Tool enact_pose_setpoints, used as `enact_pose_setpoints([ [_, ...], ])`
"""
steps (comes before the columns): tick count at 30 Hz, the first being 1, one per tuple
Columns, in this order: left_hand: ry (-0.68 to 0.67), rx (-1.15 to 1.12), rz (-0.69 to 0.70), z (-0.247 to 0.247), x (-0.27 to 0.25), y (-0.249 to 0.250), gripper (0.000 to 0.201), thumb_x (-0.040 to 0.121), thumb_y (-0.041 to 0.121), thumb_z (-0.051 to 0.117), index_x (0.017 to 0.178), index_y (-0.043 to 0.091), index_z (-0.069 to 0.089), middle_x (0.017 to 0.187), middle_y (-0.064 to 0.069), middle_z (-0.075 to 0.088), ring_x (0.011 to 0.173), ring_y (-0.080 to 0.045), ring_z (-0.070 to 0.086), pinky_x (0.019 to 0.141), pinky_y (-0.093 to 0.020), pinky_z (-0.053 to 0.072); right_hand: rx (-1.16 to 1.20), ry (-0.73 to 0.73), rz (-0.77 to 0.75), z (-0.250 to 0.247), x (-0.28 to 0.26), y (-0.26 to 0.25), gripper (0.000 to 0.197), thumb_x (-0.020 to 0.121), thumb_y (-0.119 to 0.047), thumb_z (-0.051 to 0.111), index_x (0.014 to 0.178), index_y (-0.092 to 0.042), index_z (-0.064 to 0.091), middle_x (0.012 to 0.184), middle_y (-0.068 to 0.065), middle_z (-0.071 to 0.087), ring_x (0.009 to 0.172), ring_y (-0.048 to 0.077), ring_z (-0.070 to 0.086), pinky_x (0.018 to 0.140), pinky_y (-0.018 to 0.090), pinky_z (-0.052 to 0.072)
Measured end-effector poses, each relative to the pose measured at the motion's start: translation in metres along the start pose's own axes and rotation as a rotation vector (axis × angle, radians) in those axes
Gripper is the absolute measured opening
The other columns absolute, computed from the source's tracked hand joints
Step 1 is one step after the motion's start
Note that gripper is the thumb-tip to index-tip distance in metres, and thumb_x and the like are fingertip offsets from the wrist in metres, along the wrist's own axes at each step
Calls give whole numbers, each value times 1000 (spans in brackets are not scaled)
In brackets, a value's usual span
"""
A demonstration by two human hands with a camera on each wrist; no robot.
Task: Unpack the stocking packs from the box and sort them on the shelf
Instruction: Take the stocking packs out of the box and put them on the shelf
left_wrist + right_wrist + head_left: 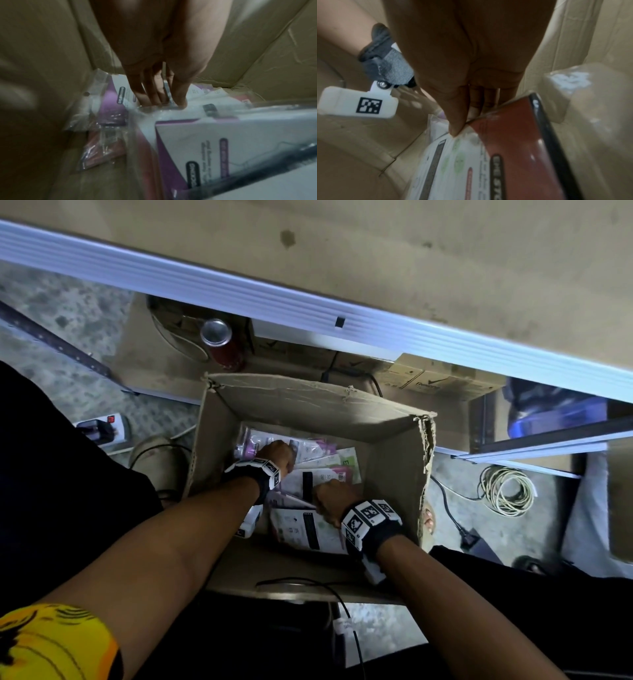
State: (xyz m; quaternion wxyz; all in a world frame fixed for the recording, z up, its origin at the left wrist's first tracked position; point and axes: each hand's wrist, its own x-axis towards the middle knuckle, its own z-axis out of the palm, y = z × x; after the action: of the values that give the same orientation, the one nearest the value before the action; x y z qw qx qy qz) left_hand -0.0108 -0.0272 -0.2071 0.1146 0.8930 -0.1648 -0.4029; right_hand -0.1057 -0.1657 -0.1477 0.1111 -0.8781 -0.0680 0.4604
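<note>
Right hand (471, 67) fingers (456, 121) pinching the top edge of a red-fronted stocking pack (522, 148); left hand (154, 60) fingers (178, 94) closed on the edge of a purple-and-white pack (197, 135). Both packs down inside the cardboard box (394, 446), among a loose heap of others (none yet on the shelf (445, 285)). Likely light, flat and bendy, with slick film wrappers. Best gripped near a stiff card edge, thumb opposite fingers, not on loose film.
</note>
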Motion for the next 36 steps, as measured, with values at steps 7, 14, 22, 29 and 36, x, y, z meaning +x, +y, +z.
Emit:
enact_pose_setpoints([
  [7,-86,24,-9,13,-3,4,41,95,6,44,135,3,50,127,-21,58,115,-38,58,99,-45,49,1,-21,22,1,0,3,22,87,-4,60,109,-6,62,118,18,60,108,35,60,88,41,52],
  [14,-111,-39,9,11,-7,1,25,88,12,68,113,10,64,124,-11,62,112,-31,62,98,-39,51,-29,10,55,4,-1,3,26,90,-6,59,116,-9,62,125,16,56,116,34,56,92,43,47],
  [22,-66,-126,106,-15,-20,9,15,79,0,68,83,8,80,97,-6,76,95,-23,71,89,-33,56,-82,94,40,-11,-14,-4,25,90,-9,56,113,-12,66,124,13,61,112,34,61,92,42,50],
  [29,67,55,262,-76,-61,31,19,82,4,61,84,12,78,96,-7,76,96,-26,68,87,-36,54,-130,235,21,-39,-46,-17,32,89,-5,59,120,-9,63,128,17,61,117,36,59,95,44,50],
  [36,247,150,383,-136,-111,39,19,79,4,63,76,16,78,83,3,76,82,-17,70,70,-22,50,-91,414,-3,-78,-100,-31,18,83,0,58,87,-17,62,106,12,68,101,30,63,84,35,51],
])
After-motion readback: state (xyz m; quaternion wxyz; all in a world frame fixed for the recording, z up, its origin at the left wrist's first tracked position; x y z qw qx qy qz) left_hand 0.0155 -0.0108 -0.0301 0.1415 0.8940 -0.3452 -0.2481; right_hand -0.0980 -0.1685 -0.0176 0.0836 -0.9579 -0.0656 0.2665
